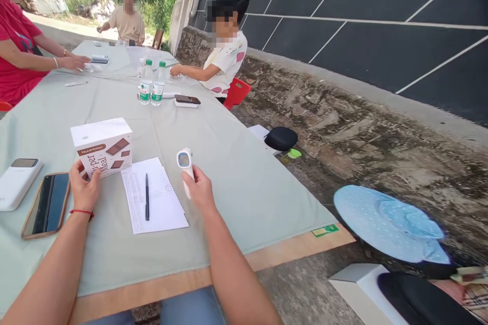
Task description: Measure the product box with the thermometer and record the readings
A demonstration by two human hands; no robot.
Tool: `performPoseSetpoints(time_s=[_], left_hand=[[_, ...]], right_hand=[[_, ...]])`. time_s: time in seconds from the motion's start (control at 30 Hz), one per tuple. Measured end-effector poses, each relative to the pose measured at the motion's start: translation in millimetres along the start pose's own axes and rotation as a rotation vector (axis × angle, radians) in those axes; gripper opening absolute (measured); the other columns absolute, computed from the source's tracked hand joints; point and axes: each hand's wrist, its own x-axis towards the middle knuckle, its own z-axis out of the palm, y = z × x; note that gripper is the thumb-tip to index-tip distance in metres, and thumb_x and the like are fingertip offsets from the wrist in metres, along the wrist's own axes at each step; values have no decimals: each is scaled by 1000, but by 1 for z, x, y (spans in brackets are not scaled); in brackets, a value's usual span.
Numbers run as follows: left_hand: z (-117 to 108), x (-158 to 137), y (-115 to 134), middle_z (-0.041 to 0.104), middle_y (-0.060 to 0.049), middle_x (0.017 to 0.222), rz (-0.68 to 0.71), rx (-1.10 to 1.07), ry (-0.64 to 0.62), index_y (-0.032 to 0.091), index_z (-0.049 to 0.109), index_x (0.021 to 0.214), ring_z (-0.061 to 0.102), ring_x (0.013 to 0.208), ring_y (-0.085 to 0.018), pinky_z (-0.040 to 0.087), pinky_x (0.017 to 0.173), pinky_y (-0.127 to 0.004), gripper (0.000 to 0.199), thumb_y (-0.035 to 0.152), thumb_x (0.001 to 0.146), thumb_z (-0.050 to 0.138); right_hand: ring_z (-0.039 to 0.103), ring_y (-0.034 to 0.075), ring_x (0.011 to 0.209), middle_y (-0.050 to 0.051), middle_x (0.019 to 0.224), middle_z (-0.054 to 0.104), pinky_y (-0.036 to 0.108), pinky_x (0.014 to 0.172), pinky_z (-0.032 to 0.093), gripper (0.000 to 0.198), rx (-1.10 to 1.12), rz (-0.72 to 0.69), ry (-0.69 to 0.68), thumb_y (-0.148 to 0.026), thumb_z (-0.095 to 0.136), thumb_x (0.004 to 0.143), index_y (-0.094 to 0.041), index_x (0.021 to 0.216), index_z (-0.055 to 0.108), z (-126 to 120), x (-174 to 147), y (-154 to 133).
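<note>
My left hand [84, 188] is closed around the lower left corner of a white box [102, 147] with brown print reading NutriMotion. In my right hand [199, 189] is a white handheld infrared thermometer [185, 162], held upright with its small screen facing me. Between the two hands lie printed paper sheets [168, 208], with a black pen [147, 195] across them; the box overlaps the top left of the sheets. Left of my left hand are a smartphone [48, 203] in a tan case and a white power bank [17, 185].
Two water bottles [146, 84] and a phone on a white block [186, 101] stand farther along the cloth-covered table [213, 137]. Three people sit around it. A blue dotted hat [385, 221] and a white box [354, 284] are beyond the right edge, near a stone wall.
</note>
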Motion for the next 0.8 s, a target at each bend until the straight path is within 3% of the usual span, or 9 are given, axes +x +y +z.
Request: performPoseSetpoints(time_s=[0.13,0.23,0.3,0.37,0.5,0.63,0.8], left_hand=[[-2,-7,5,46,-3,98,75,118,202,20,47,95,50,83,-17,48,79,-36,40,30,66,72],[-2,-19,18,45,1,85,209,120,203,21,44,85,43,69,-13,44,71,-31,26,25,71,66],[1,-30,27,44,3,75,271,113,90,22,44,80,42,63,-12,41,64,-28,17,23,75,60],[6,-42,33,44,4,67,305,100,-114,22,46,78,42,58,-12,39,59,-27,9,22,80,55],[17,-57,34,43,5,60,328,125,-468,21,53,82,44,55,-12,38,57,-26,4,24,83,50],[19,-57,27,42,5,58,299,167,-541,21,57,85,45,55,-13,37,56,-26,8,24,83,50],[16,-54,25,43,5,58,228,202,-553,21,57,85,48,57,-14,38,57,-26,9,22,82,50]], right_hand=[[49,17,67,3,77,57,29,60,36,21,-511,54,28,-40,65,69,-22,81,64,-12,8,30],[53,23,75,9,85,59,34,66,39,25,-720,20,48,-37,67,72,-19,89,67,-13,7,40],[54,28,89,15,98,60,39,74,41,36,-760,-123,155,-36,66,75,-17,105,66,-6,2,38],[52,29,99,15,106,59,42,81,41,35,-713,-344,184,-33,59,83,-18,114,64,8,-8,31],[50,24,105,11,114,59,40,91,40,32,-593,-711,-189,-17,43,93,-24,115,65,48,-29,15],[40,26,120,9,133,51,46,100,33,37,-695,-800,-377,-8,44,91,-28,108,69,63,-29,15],[47,25,102,10,106,59,43,91,38,24,-717,-733,-360,-12,50,90,-25,92,71,44,-21,24]])
